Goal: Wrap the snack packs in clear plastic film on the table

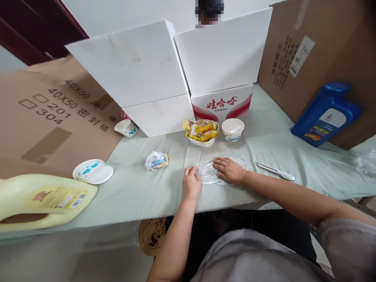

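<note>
A sheet of clear plastic wrap (208, 177) lies on the cloth in front of me, creased and shiny. My left hand (192, 182) is closed on its left edge, fingers curled. Flat on top of the sheet rests my right hand (230, 170), its fingers stretched out and pointing left. Right of that hand lies a silver utility knife (274, 171). Up and to the left sits a small blue and yellow packet (157, 161) wrapped in clear plastic. Behind the sheet stand a white bowl (202, 142) of yellow-wrapped snacks (205, 131) and a paper bowl (233, 135) with something whitish inside.
White boxes (221, 102) stand at the back, with large cardboard boxes (58, 117) on both sides. A blue bottle (326, 115) leans at right, a yellow jug (49, 197) at left. Two paper cups (93, 172) lie tipped near the left box. A person's head shows behind the boxes.
</note>
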A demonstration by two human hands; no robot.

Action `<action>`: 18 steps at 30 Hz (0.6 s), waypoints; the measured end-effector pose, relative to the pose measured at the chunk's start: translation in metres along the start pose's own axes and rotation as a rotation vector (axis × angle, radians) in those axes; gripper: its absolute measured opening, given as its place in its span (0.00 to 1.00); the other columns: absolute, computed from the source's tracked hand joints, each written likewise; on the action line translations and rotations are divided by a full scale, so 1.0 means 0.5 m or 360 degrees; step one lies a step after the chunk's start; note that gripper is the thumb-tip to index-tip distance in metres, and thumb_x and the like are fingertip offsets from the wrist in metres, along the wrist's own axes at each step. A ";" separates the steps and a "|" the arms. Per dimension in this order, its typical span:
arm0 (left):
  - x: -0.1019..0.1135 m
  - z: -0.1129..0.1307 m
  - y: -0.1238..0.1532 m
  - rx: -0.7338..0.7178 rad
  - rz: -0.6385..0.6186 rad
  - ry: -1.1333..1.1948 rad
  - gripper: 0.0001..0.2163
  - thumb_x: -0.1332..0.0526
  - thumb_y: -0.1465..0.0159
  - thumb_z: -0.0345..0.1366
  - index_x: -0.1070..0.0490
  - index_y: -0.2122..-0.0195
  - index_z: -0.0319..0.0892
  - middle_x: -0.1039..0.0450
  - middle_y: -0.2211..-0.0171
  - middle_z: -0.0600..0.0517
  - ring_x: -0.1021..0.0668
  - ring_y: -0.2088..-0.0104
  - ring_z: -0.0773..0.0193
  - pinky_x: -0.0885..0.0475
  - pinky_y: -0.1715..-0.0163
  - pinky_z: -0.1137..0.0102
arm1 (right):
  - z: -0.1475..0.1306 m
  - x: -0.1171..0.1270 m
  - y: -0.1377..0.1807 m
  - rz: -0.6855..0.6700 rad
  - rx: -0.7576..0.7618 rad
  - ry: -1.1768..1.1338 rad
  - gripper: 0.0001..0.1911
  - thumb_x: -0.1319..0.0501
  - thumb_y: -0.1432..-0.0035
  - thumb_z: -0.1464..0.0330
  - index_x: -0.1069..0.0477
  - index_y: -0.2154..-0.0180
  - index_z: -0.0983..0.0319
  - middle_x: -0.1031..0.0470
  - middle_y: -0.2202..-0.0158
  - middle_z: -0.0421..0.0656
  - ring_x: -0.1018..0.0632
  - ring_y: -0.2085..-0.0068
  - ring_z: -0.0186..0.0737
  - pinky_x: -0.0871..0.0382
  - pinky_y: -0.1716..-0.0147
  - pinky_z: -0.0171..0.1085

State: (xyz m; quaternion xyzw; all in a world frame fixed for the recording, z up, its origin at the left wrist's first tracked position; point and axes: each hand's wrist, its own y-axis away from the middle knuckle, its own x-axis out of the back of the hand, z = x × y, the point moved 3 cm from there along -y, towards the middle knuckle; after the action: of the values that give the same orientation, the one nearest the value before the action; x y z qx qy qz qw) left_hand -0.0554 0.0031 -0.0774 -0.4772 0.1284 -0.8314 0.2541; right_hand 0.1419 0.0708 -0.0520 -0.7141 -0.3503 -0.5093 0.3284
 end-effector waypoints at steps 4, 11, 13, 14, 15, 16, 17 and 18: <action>-0.002 0.000 0.002 0.0021 -0.0019 -0.0041 0.16 0.46 0.42 0.25 0.26 0.56 0.44 0.27 0.56 0.46 0.22 0.58 0.58 0.25 0.56 0.65 | 0.078 0.033 0.044 0.0057 -0.0297 0.0178 0.24 0.48 0.34 0.66 0.37 0.39 0.67 0.40 0.36 0.55 0.43 0.33 0.51 0.47 0.37 0.52; 0.001 0.007 0.002 0.0047 -0.0078 -0.0176 0.16 0.46 0.40 0.26 0.26 0.54 0.42 0.28 0.54 0.44 0.22 0.60 0.57 0.25 0.61 0.65 | 0.066 0.024 0.123 0.0113 -0.0204 0.0179 0.26 0.49 0.33 0.63 0.40 0.37 0.65 0.41 0.35 0.52 0.43 0.33 0.50 0.46 0.36 0.52; 0.010 0.005 0.002 0.0079 -0.0088 -0.0218 0.14 0.44 0.40 0.28 0.26 0.55 0.42 0.28 0.54 0.43 0.22 0.62 0.57 0.25 0.63 0.65 | 0.066 0.016 0.146 0.0113 -0.0291 0.0172 0.26 0.50 0.33 0.62 0.39 0.37 0.65 0.40 0.35 0.52 0.42 0.33 0.50 0.45 0.37 0.54; 0.016 0.002 0.002 0.0103 -0.0101 -0.0246 0.13 0.43 0.39 0.29 0.26 0.55 0.42 0.28 0.54 0.43 0.22 0.64 0.57 0.26 0.64 0.64 | 0.068 0.017 0.159 0.0141 -0.0372 0.0191 0.25 0.50 0.33 0.63 0.38 0.38 0.65 0.39 0.36 0.53 0.42 0.34 0.51 0.45 0.37 0.54; 0.025 0.000 0.002 0.0122 -0.0113 -0.0281 0.12 0.42 0.39 0.30 0.25 0.55 0.42 0.29 0.54 0.43 0.23 0.65 0.57 0.26 0.64 0.63 | 0.071 0.022 0.171 0.0182 -0.0439 0.0215 0.25 0.50 0.33 0.65 0.37 0.39 0.66 0.39 0.36 0.54 0.42 0.34 0.51 0.44 0.37 0.55; 0.036 -0.003 0.003 0.0131 -0.0107 -0.0319 0.12 0.42 0.39 0.31 0.25 0.56 0.42 0.29 0.54 0.42 0.23 0.66 0.56 0.26 0.64 0.62 | 0.072 0.029 0.183 0.0227 -0.0472 0.0231 0.24 0.51 0.33 0.66 0.36 0.39 0.67 0.38 0.37 0.54 0.41 0.34 0.52 0.44 0.37 0.55; 0.049 -0.005 0.004 0.0121 -0.0072 -0.0354 0.11 0.42 0.39 0.32 0.25 0.56 0.41 0.30 0.54 0.42 0.23 0.65 0.55 0.26 0.63 0.61 | 0.070 0.038 0.194 0.0271 -0.0461 0.0229 0.23 0.50 0.33 0.66 0.35 0.40 0.67 0.36 0.38 0.55 0.41 0.34 0.52 0.44 0.38 0.54; 0.064 -0.005 0.006 0.0085 -0.0007 -0.0373 0.10 0.42 0.39 0.33 0.25 0.57 0.41 0.31 0.54 0.42 0.24 0.63 0.54 0.26 0.61 0.59 | 0.065 0.047 0.205 0.0300 -0.0409 0.0206 0.23 0.50 0.33 0.66 0.35 0.41 0.66 0.35 0.38 0.54 0.40 0.34 0.52 0.43 0.38 0.54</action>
State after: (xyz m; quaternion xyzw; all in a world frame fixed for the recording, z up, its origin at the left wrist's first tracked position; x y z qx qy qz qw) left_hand -0.0697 -0.0170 -0.0568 -0.5645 0.0747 -0.7735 0.2783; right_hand 0.2492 0.0463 -0.0494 -0.7456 -0.1920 -0.5618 0.3026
